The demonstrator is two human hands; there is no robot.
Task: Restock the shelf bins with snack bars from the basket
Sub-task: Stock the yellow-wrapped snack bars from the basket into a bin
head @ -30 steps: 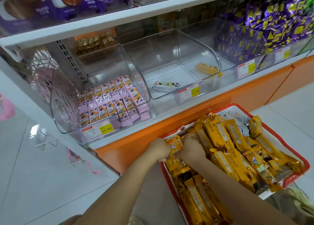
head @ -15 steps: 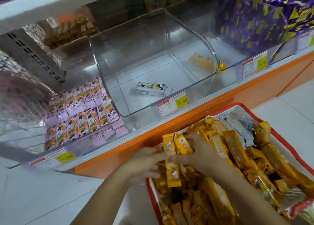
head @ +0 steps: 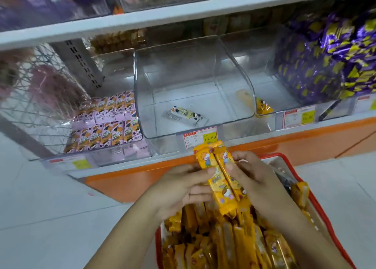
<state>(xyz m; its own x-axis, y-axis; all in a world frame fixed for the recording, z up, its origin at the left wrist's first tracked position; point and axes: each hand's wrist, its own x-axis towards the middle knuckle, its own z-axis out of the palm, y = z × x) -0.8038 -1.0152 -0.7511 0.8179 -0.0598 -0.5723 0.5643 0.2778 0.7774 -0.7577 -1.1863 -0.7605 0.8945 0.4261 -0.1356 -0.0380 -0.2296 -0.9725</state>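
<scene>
Yellow wrappers fill the near part of the view. Two yellow snack bars are held side by side, long edges touching, above the far end of a red-rimmed basket. They are gripped from the left by the left hand, whose thumb is laid across the face of the left bar while its fingers are curled in beneath the pair. From the right they are gripped by the right hand, with the thumb pressed on the face of the right bar and the fingers wrapped round behind. The far ends of the two bars are raised to just below a price tag on the shelf edge.

The basket is filled with loose bars in the same yellow wrapping, piled at mixed angles.

On the shelf beyond, a clear middle bin is seen with a single white-wrapped bar lying flat on its floor. In the right-hand bin, one yellow bar is lodged at the near left corner, against the dividing wall. To the left, rows of lilac packs are laid out in another bin. At the far right, purple-and-yellow packets are heaped high. An orange base panel is set beneath the shelf, and pale floor tiles are seen at the left.
</scene>
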